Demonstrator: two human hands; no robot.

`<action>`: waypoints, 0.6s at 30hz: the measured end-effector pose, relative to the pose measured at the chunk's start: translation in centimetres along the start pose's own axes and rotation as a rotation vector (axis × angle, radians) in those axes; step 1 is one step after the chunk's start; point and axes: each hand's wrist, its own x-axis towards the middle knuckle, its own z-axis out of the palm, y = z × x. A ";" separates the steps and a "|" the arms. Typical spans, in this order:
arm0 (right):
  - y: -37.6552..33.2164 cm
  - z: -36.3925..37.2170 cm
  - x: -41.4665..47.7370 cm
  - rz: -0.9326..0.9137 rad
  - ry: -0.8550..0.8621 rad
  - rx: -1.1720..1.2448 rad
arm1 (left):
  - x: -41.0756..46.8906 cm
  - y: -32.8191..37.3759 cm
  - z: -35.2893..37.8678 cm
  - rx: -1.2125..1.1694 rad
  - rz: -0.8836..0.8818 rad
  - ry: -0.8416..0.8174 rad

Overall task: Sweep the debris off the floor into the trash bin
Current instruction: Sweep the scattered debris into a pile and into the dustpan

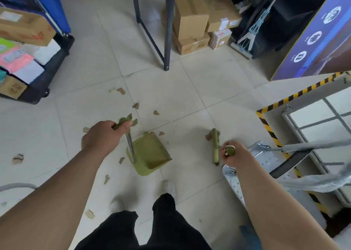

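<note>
Pale tiled floor [190, 90], cardboard boxes [191, 21] stacked beyond both hands. Left hand [103, 135] grips the handle of one green dustpan [152, 154]; right hand [234, 153] curls round one broom [215, 145]. About ten brown debris scraps [18, 158] lie scattered, mostly around the left hand

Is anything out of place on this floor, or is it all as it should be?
Yes: torn brown scraps lie scattered across the pale tiled floor, all around the green dustpan, which looks empty. The left hand grips its handle; the right hand grips the green broom.
</note>
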 end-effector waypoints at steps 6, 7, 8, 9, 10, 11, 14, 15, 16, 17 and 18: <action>-0.7 5.4 0.8 -0.008 -0.077 -0.253 | -1.8 -1.2 0.2 -0.022 -0.151 0.053; -0.6 6.2 0.9 -0.005 -0.090 -0.272 | -2.1 -1.7 0.2 -0.026 -0.177 0.059; -0.3 7.0 0.9 -0.003 -0.097 -0.294 | -2.5 -2.2 0.2 -0.032 -0.204 0.065; 0.1 7.8 0.8 0.000 -0.102 -0.321 | -2.9 -2.8 0.2 -0.039 -0.232 0.069; 0.5 8.6 0.8 0.002 -0.106 -0.350 | -3.3 -3.4 0.1 -0.043 -0.256 0.072; 1.0 9.3 0.7 -0.002 -0.112 -0.386 | -3.6 -3.9 0.0 -0.047 -0.278 0.075; 2.7 11.2 -0.5 -0.004 -0.134 -0.483 | -4.7 -5.6 -0.4 -0.055 -0.330 0.085; 3.3 11.7 -0.8 -0.004 -0.139 -0.512 | -5.1 -6.1 -0.4 -0.055 -0.343 0.089; 4.0 12.1 -1.1 -0.009 -0.147 -0.543 | -5.4 -6.6 -0.5 -0.055 -0.357 0.093; 4.7 12.5 -1.3 -0.017 -0.155 -0.573 | -5.7 -7.1 -0.6 -0.054 -0.374 0.094; 5.4 12.8 -1.5 -0.027 -0.163 -0.606 | -6.1 -7.6 -0.7 -0.053 -0.389 0.094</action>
